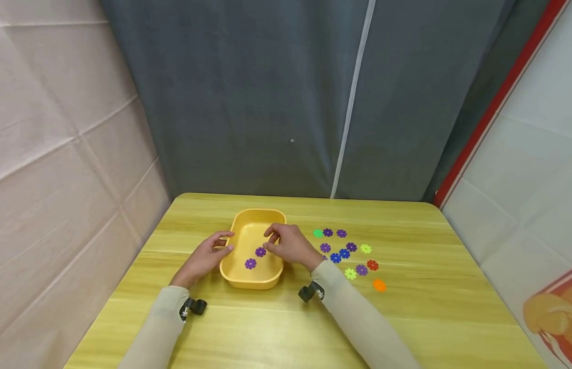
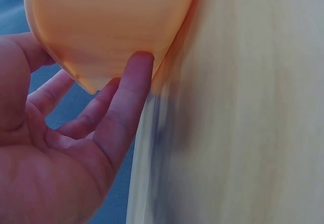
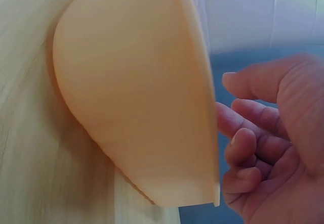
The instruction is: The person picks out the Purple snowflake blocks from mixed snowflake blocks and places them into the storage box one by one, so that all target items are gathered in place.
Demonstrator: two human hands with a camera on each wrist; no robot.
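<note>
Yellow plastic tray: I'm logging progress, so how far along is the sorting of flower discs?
Done: two purple flower discs lie in the yellow plastic tray. In hand: the left hand touches its side; the right hand hangs over it, holding nothing visible. Left: about a dozen mixed-colour discs on the wooden table.

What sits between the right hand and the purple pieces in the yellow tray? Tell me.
Nothing visible. The right hand hovers over the yellow tray, fingertips just above one purple piece; a second purple piece lies uncovered beside it. The left hand touches the tray's outer wall.
</note>
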